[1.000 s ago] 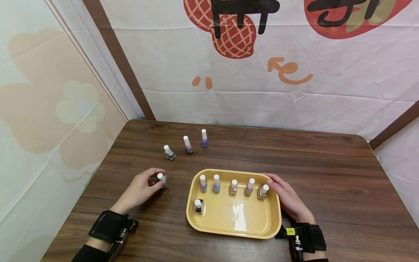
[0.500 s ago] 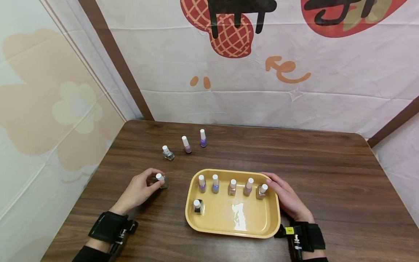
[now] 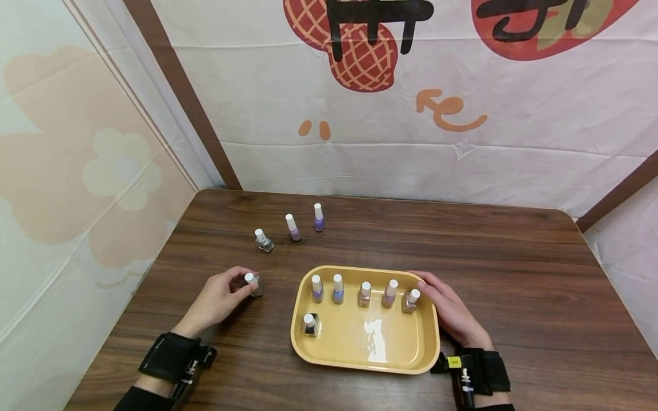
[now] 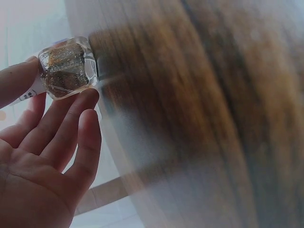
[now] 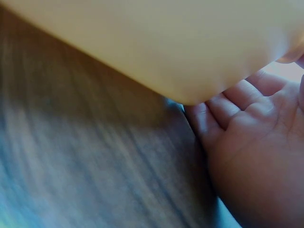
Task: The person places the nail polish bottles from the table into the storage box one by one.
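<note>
My left hand (image 3: 218, 297) pinches a glittery nail polish bottle (image 4: 65, 69) with a white cap between thumb and fingers, at the table's left side. In the left wrist view the bottle's base is at the tabletop. My right hand (image 3: 454, 311) grips the far right corner of a yellow tray (image 3: 354, 366), thumb over the rim and fingers along the outside wall. Inside the tray, several nail polish bottles stand in a row along the far side, among them a blue one (image 3: 338, 295). A dark bottle (image 3: 311, 324) stands at its left.
Beyond my left hand, three white-capped nail polish bottles stand on the wooden table (image 3: 514, 274): a clear glittery one (image 3: 264, 242), a pale purple one (image 3: 293, 230) and a violet one (image 3: 319, 220). A printed cloth (image 3: 380, 165) hangs behind the table's far edge.
The whole view has shifted very slightly. Both hands, the tray and the bottles otherwise keep their places.
</note>
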The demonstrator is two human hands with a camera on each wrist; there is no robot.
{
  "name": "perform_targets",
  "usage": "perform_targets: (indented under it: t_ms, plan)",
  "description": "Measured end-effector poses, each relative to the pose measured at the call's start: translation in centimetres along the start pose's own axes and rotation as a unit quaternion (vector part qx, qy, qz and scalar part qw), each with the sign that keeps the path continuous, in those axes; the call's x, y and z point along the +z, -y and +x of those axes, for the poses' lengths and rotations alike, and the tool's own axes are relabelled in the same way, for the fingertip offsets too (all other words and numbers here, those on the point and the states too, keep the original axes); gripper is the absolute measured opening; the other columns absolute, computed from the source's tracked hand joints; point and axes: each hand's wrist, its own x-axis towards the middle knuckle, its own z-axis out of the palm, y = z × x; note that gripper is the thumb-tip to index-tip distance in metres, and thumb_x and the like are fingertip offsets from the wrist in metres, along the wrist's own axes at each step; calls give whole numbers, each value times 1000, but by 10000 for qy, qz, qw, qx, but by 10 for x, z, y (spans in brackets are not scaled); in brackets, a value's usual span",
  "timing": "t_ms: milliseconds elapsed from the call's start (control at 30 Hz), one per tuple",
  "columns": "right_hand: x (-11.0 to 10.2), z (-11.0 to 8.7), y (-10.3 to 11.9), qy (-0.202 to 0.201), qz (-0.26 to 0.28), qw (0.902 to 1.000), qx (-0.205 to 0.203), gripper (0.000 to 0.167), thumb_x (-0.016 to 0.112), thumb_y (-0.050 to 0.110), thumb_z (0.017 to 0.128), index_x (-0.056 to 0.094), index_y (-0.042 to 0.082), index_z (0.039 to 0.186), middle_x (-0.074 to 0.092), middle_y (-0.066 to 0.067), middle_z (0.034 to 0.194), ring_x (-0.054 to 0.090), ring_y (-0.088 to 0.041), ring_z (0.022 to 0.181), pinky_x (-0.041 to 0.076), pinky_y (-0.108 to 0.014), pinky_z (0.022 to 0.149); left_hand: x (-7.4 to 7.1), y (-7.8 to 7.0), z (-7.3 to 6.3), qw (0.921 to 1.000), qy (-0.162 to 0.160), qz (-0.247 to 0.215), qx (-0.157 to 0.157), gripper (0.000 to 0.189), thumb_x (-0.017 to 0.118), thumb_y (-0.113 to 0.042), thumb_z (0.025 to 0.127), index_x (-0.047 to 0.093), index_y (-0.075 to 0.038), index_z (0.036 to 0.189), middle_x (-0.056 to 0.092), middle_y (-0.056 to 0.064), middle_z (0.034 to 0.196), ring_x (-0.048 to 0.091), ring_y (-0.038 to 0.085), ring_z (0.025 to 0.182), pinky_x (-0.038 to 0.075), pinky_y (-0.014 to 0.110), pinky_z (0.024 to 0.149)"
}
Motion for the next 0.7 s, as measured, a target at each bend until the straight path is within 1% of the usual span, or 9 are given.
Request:
perform_targets:
  t_ms: [167, 400, 700]
  plan:
    - [0, 0, -1, -10, -35, 10000, -48, 51, 44, 40, 102, 42, 7, 141, 46, -20, 137, 60, -15, 109, 54, -31, 86, 0, 0, -1, 10000, -46, 67, 50, 24, 69, -20, 90, 67, -7, 110, 71, 6, 98, 63, 14, 82, 50, 22, 68]
    - [1, -1, -1, -60, -61, 9999, -98, 51, 45, 38, 102, 42, 5, 140, 47, -19, 136, 60, -14, 110, 54, -30, 87, 3, 3, -2, 9999, -57, 134, 74, 24, 69, -18, 89, 68, -9, 111, 72, 6, 99, 64, 15, 84, 50, 22, 69]
    - [1, -1, 0, 32, -58, 9995, -311, 50, 43, 34, 103, 40, 1, 141, 52, -13, 130, 61, -14, 110, 54, -31, 87, 4, 4, -1, 9996, -180, 135, 166, 23, 70, -17, 89, 69, -8, 110, 71, 5, 96, 62, 10, 80, 50, 21, 67]
